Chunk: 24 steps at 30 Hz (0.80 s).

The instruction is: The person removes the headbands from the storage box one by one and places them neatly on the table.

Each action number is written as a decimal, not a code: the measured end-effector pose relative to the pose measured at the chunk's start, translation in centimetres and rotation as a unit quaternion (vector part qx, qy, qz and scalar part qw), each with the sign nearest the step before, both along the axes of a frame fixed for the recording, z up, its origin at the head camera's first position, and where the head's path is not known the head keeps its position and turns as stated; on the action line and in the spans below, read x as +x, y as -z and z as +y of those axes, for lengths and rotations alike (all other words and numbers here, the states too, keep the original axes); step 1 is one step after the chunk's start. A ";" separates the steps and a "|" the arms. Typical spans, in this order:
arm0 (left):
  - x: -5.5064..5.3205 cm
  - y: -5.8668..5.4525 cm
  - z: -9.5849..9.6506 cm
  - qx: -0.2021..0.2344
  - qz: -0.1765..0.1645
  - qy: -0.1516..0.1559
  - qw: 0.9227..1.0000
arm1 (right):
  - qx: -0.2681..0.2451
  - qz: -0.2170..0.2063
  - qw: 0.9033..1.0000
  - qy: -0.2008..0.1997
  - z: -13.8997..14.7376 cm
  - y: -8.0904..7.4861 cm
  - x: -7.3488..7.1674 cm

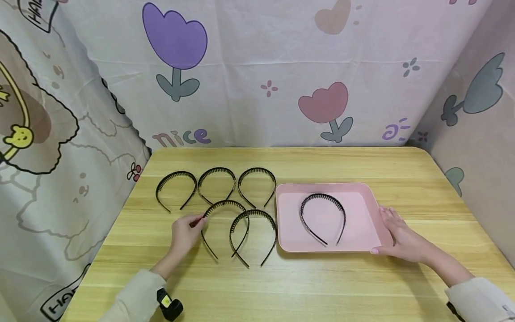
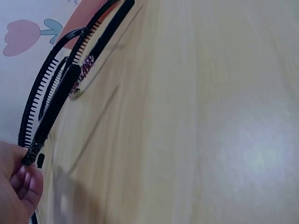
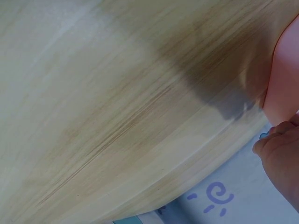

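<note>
Between thumb and fingers, my left hand pinches one side of a dark toothed headband at the front left. Black arm ends and a band of glittery beads show on this headband in the left wrist view. In the head view it overlaps a second headband to its right. A pink tray stands on the right with one headband lying in it. My right hand rests on the tray's right edge, fingers extended along the side and thumb at the near corner.
Behind the left hand, three more headbands lie in a row: one on the left, one in the middle and one on the right, close to the tray. The wooden table meets a printed curtain at the back.
</note>
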<state>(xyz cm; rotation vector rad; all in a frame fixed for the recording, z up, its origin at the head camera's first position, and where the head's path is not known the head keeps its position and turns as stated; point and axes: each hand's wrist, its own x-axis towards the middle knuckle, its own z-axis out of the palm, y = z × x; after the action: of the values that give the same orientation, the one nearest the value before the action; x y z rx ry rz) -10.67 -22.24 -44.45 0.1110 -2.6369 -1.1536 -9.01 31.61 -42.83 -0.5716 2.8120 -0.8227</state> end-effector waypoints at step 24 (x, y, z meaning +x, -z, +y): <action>1.4 1.1 -3.9 -0.046 0.059 -0.032 0.997 | 0.003 0.001 1.000 -0.001 0.2 0.2 -0.1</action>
<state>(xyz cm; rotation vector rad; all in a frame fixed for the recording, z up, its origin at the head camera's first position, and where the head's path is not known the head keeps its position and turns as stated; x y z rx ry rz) -9.25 -26.12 -45.52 0.1047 -2.5572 -0.9857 -9.10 31.76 -43.01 -0.5742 2.8152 -0.8128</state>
